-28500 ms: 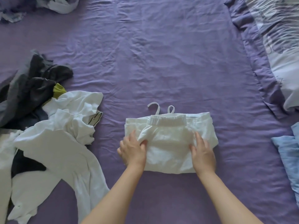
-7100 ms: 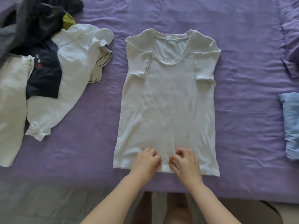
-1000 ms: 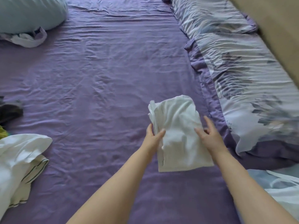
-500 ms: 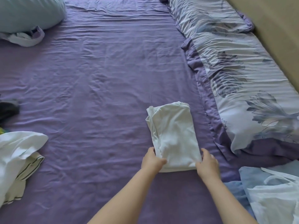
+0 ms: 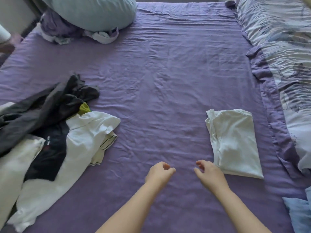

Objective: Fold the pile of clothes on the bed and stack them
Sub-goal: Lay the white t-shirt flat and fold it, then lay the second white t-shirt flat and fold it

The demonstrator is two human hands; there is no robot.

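Note:
A folded white T-shirt [image 5: 234,143] lies flat on the purple bed sheet [image 5: 159,78] at the right. The unfolded pile [image 5: 50,132] sits at the left: white garments, a black one with small print, dark grey pieces and a bit of yellow-green. My left hand [image 5: 159,174] and my right hand [image 5: 209,173] hover over the sheet near the front, between the pile and the folded shirt. Both hold nothing, with the fingers loosely curled and apart. My right hand is just left of the shirt's near corner, not touching it.
A patterned duvet [image 5: 286,56] runs along the right side. A pale blue pillow [image 5: 90,10] with crumpled cloth beneath it lies at the far left. Light blue folded fabric [image 5: 299,214] shows at the bottom right corner.
Both hands have let go of the folded white T-shirt and drawn back to the left. The view has swung left, bringing the unfolded pile into sight.

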